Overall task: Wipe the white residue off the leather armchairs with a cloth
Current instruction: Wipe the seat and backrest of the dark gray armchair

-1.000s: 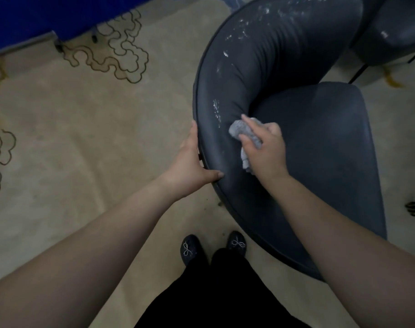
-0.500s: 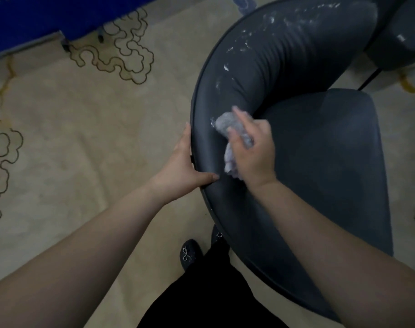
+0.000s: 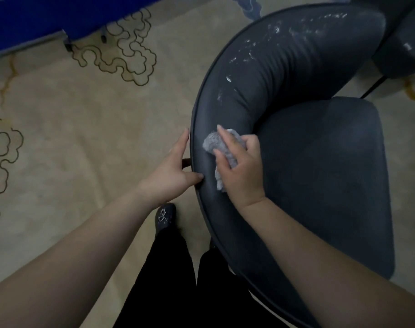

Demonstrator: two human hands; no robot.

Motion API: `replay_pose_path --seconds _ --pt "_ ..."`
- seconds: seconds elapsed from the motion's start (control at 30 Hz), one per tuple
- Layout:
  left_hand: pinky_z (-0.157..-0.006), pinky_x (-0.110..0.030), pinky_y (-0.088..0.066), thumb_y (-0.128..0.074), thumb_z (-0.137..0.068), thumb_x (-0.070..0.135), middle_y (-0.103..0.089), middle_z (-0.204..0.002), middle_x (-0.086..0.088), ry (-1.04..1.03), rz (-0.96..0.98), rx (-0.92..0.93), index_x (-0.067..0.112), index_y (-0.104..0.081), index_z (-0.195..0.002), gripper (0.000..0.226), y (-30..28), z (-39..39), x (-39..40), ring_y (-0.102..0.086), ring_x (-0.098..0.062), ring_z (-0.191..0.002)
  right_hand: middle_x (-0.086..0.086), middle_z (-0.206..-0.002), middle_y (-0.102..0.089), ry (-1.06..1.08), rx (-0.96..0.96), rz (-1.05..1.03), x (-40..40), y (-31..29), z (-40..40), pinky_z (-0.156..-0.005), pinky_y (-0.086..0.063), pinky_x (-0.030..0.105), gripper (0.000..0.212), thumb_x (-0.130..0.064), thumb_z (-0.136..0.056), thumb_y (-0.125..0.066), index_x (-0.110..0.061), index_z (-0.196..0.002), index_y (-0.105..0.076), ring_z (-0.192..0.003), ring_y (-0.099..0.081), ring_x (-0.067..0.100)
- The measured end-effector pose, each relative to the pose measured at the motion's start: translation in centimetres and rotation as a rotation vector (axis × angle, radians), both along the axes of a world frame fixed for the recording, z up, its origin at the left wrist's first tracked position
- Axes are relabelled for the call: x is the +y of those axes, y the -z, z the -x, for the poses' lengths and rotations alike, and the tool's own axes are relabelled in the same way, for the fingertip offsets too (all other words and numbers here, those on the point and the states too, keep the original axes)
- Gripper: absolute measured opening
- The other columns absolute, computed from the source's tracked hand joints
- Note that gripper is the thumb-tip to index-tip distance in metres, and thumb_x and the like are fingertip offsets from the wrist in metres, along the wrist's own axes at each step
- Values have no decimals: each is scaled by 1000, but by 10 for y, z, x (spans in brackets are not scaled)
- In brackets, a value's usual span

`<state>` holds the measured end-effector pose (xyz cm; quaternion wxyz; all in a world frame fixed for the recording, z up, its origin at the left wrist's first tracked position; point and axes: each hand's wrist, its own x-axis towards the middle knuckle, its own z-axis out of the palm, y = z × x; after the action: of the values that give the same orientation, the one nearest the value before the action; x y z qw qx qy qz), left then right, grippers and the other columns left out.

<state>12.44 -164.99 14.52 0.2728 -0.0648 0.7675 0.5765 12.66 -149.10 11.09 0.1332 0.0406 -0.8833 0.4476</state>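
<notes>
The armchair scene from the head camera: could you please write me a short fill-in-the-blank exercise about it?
1. The right hand presses a grey ____ against the armchair.
2. The left hand rests on the chair's outer ____.
3. White residue remains on the ____, beyond the hands.
4. The floor is covered by a beige ____.

Missing words: cloth; edge; backrest; carpet.
</notes>
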Motion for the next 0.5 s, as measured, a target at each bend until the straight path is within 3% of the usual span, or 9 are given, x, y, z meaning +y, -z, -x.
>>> replay_pose_path --seconds 0.13,0.23,0.3,0.37,0.5 --pt "-99 -32 -48 -66 -85 2 -24 -153 20 63 23 28 33 -5 -154 97 -1 17 -1 -49 -14 -126 5 -105 -37 184 -90 88 2 -4 31 -94 -34 6 43 -10 -90 -59 -11 -132 -56 -96 -50 16" --pt "-99 -33 -48 -68 -83 3 -24 -153 18 85 28 45 32 -5 -154 99 -2 29 -5 -50 -13 -125 6 -105 -40 60 -24 70 -7 -6 35 -94 -36 9 43 -15 -88 -62 -15 -130 -58 -95 -49 13" --pt "-94 -26 -50 -70 -82 6 -24 -150 21 115 35 56 33 -5 -154 101 -1 37 -6 -53 -8 -119 5 -103 -40 31 -34 23 -8 -4 45 -94 -34 6 43 -14 -87 -65 -16 -129 -59 -95 -47 10" --pt "-90 -17 -50 -73 -81 10 -25 -147 21 137 73 83 34 -4 -153 103 0 45 -7 -53 -3 -114 4 -104 -40 149 -86 45 -5 -4 62 -92 -31 2 42 -14 -88 -65 -16 -129 -60 -95 -47 8" --pt "-102 -29 -46 -78 -77 15 -21 -156 10 192 127 136 28 0 -154 111 -1 68 -7 -44 -15 -130 2 -107 -42 348 -136 220 1 -7 85 -88 -31 -2 40 -17 -88 -64 -22 -128 -60 -92 -49 -7"
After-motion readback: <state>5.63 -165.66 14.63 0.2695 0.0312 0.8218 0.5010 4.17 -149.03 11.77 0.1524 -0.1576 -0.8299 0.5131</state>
